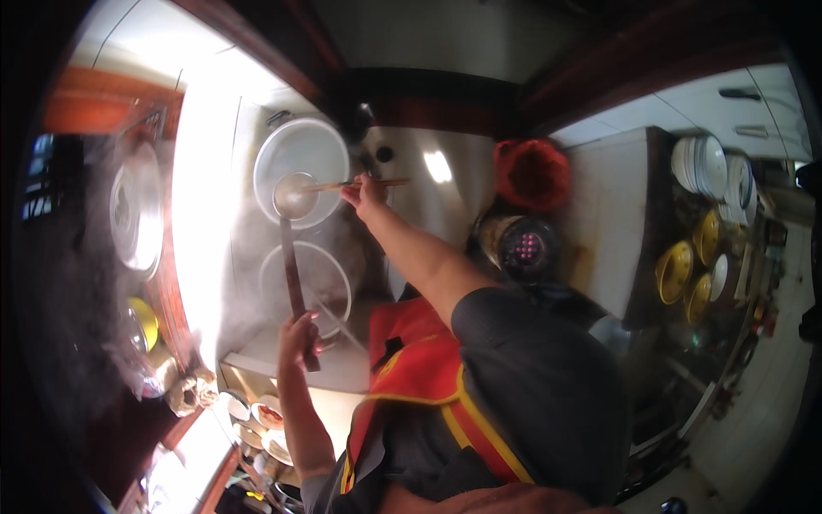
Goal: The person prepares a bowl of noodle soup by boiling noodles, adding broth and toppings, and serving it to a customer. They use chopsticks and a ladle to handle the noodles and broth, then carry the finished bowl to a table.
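Note:
My left hand (299, 337) grips the dark, flat handle of a ladle or strainer (292, 270), and its round metal bowl (289, 204) hangs over a large round pot (273, 149). In my right hand (366, 196) is a pair of long chopsticks (334, 187), held level. Their tips reach into the ladle's bowl, where steam or glare hides the contents. A second round pot (350, 289) lies closer to me, below the ladle's handle. Steam veils its inside, and a thin rod-like handle (340, 324) slants out over its rim.
To the right stands a bin lined with a red plastic bag (533, 173), beside a dark round appliance with pink lights (526, 247). Stacked white bowls (700, 167) and yellow bowls (674, 273) sit on the far-right counter. Small bowls of ingredients (268, 416) are at lower left, near a steamy window opening.

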The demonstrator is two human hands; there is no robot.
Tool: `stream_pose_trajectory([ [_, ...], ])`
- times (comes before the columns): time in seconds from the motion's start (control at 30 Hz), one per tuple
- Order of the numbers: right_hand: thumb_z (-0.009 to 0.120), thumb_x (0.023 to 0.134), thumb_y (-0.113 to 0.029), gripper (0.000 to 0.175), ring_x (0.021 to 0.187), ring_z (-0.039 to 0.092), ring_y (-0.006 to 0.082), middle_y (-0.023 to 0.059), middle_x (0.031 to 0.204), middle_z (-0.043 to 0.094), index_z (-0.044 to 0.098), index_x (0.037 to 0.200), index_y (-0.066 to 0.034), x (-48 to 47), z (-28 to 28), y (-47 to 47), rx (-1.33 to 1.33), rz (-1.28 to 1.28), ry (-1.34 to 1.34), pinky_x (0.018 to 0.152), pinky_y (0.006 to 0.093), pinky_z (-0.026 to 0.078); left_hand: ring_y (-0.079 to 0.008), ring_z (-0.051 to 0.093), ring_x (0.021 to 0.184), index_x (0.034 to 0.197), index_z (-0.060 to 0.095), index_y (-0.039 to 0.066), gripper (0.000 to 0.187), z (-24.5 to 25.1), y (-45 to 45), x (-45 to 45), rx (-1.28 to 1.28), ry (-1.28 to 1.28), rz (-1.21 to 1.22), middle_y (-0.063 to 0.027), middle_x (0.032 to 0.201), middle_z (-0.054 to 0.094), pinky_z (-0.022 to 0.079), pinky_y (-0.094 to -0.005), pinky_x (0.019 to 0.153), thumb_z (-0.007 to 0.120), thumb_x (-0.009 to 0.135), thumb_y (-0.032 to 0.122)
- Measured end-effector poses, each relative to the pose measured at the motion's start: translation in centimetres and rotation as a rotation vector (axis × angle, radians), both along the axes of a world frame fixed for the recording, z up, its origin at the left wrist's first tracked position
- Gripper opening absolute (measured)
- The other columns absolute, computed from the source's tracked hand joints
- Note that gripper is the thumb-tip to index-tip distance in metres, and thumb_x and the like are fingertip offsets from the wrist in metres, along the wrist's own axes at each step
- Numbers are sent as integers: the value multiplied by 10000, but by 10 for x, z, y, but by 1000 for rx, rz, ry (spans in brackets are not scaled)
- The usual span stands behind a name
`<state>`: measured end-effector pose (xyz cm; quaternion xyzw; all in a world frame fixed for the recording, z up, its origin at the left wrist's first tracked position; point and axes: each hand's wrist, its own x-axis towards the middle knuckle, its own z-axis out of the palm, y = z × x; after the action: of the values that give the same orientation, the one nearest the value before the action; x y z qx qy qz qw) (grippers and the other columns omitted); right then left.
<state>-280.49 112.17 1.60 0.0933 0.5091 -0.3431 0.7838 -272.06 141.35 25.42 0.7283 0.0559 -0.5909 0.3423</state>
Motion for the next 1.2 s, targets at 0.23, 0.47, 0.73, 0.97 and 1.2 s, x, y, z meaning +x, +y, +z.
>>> stream_pose_trajectory([
  [0.23, 593, 978, -171, 187, 631, 689, 294, 161, 753, 661, 600, 920, 6, -207, 52, -60, -223, -392, -149, 624, 407, 630, -147, 501, 375, 1169, 549, -35, 225, 28, -63, -85, -204, -101, -360, -33, 614, 501, 388, -308, 330, 543, 997, 111],
  [0.47, 551, 990, -111, 147, 775, 650, 279, 137, 848, 654, 618, 939, 10, -470, 149, -44, -460, -916, -68, 734, 383, 604, -124, 528, 420, 1201, 566, -2, 240, 17, -152, -206, -406, 49, -731, -29, 641, 535, 404, -279, 385, 562, 1006, 138],
  [0.73, 541, 1022, -133, 207, 785, 654, 269, 133, 856, 676, 642, 941, 29, -692, 216, 77, -695, -1256, 92, 797, 389, 591, -63, 503, 453, 1309, 537, 25, 319, 9, -215, -345, -724, -98, -1317, 16, 621, 510, 403, -263, 412, 554, 1028, 174],
  [0.97, 489, 1068, -193, 300, 836, 677, 297, 137, 897, 692, 640, 939, 32, -839, 197, 203, -980, -1401, 160, 834, 439, 609, -419, 667, 812, 1285, 533, 36, 314, 2, -250, -493, -1159, -492, -1664, -224, 849, 668, 516, -489, 697, 547, 986, 133],
  [1.2, 503, 1055, -165, 270, 796, 650, 271, 110, 816, 625, 610, 902, 31, -856, 179, 247, -669, -1708, 150, 817, 429, 613, -443, 654, 873, 1240, 522, 23, 330, -29, -257, -557, -1212, -635, -1795, -245, 932, 663, 521, -530, 752, 584, 934, 128],
])
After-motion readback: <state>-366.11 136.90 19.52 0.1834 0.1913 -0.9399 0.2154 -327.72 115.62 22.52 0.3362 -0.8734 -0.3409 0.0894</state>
